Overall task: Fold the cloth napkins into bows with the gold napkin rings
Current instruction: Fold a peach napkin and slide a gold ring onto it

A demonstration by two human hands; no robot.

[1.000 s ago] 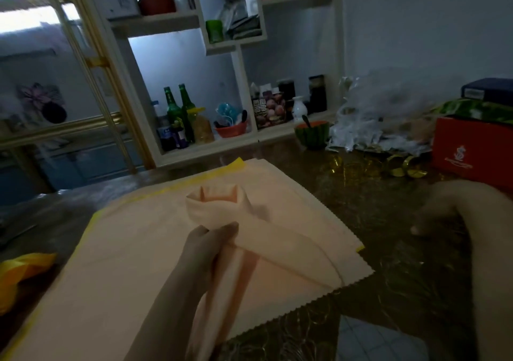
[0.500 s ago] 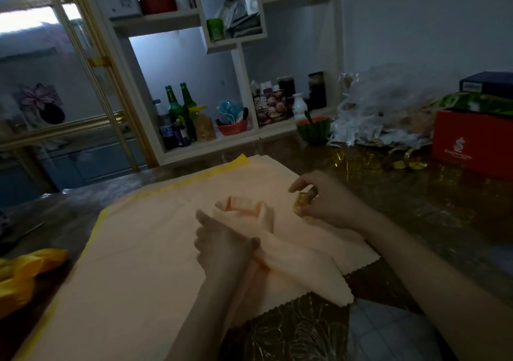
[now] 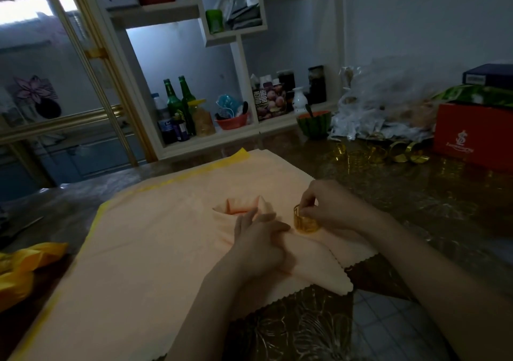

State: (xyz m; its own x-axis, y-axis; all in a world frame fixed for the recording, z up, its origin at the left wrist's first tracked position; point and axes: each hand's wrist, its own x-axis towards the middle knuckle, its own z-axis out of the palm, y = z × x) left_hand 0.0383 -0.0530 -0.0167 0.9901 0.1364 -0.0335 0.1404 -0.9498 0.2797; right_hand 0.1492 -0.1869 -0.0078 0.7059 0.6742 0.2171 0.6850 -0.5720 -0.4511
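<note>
1. Left hand (image 3: 258, 239) grips the peach napkin (image 3: 316, 263) at its gathered middle, fingers curled round the bunch. Likely reason: it holds the folds tight so the waist stays thin enough for a ring.
2. The napkin lies on the stack of flat napkins (image 3: 155, 244), near the stack's front right corner. One end opens as a loop beyond the knuckles. The other end trails toward the camera, its tip past the stack's zigzag edge.
3. Right hand (image 3: 333, 210) pinches the gold napkin ring (image 3: 305, 220) by its upper rim, between thumb and fingertips. The ring's lower rim is on the cloth just right of the left hand. Cannot tell if it touches the gathered fabric.
4. The ring is not yet on the napkin. Judged step: lining the ring up with the bunched cloth to thread an end through.
5. Spare gold rings (image 3: 399, 153) lie loose at the far right of the table (image 3: 416, 202), by a red box (image 3: 472, 135). Probably the supply, kept on the right hand's side.
6. A yellow napkin (image 3: 211, 169) shows under the stack's far edge. More yellow cloth (image 3: 25, 266) is crumpled at the left edge.
7. Risk: if the left grip loosens the folds will spread. Dim light also makes the ring opening hard to judge.
</note>
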